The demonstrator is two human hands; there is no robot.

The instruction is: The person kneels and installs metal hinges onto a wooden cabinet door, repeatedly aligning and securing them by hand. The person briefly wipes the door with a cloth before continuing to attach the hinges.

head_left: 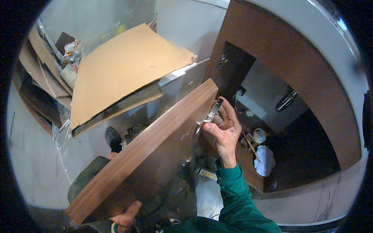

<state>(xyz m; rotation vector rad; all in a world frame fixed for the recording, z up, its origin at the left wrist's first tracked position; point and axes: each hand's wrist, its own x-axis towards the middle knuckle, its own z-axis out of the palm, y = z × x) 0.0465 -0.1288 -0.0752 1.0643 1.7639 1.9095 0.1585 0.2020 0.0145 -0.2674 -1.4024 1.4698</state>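
A brown wood-grain cabinet door (pixel 151 132) stands tilted across my lap, its long edge facing up. My left hand (pixel 128 217) grips the door near its lower end, thumb against the inner face; the other fingers are partly hidden. Toward the door's upper end, a metal cabinet hinge (pixel 211 114) sits at the inner face. The thumb and fingers of my right hand (pixel 227 134) are closed around this hinge. Just beyond that hand is the open dark-brown cabinet (pixel 279 42).
Inside the cabinet lie a white cloth (pixel 265 161), a small cup (pixel 259 135) and a brush-like stick (pixel 254 151). A hinge (pixel 222 61) shows on its far inner side. A large cardboard sheet (pixel 124 66) lies ahead on the left, near stacked boards (pixel 46 70).
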